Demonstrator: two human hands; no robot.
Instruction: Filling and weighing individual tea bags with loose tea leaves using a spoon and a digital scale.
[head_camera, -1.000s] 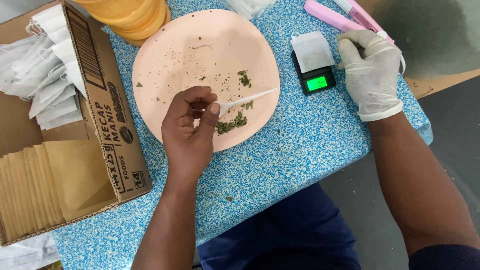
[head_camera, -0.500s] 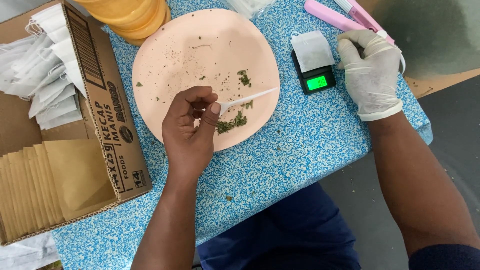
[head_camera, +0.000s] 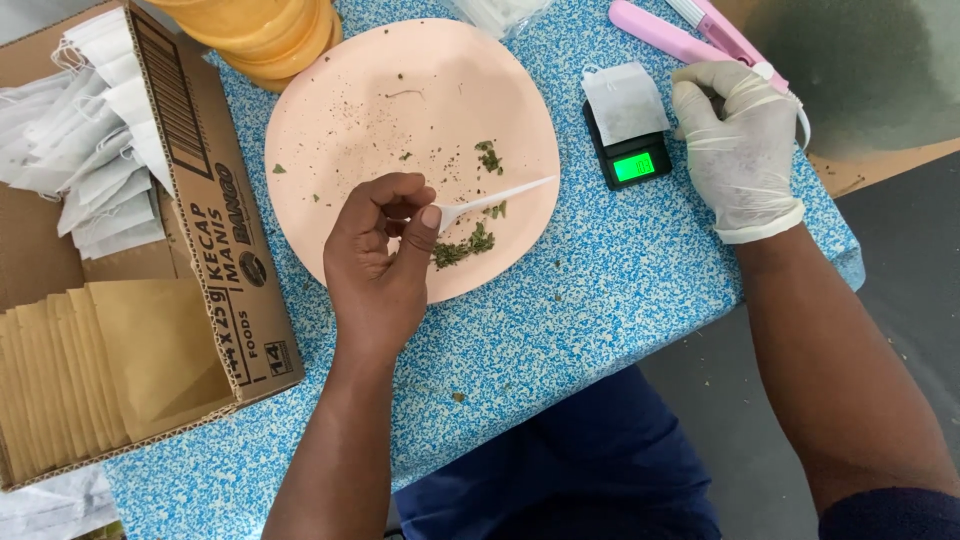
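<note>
Bare left hand (head_camera: 380, 265) fingers (head_camera: 425, 225) pinch a thin white plastic spoon (head_camera: 495, 198) over a smooth pink plate (head_camera: 350, 110) (dry green flakes (head_camera: 462, 247) scattered). Gloved right hand (head_camera: 738, 140) curls shut beside a small black scale (head_camera: 628, 150) on the speckled blue tabletop (head_camera: 600, 300); whether it holds anything, I cannot tell.

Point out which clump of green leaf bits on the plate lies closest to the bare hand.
The largest clump, at the pink plate's near edge beside the left hand's thumb; the others lie farther up.

Pink plate (head_camera: 400, 110) with green flakes (head_camera: 462, 247), white spoon (head_camera: 495, 199), blue-and-white speckled table (head_camera: 600, 300), brown box (head_camera: 215, 230), white glove (head_camera: 738, 150).
</note>
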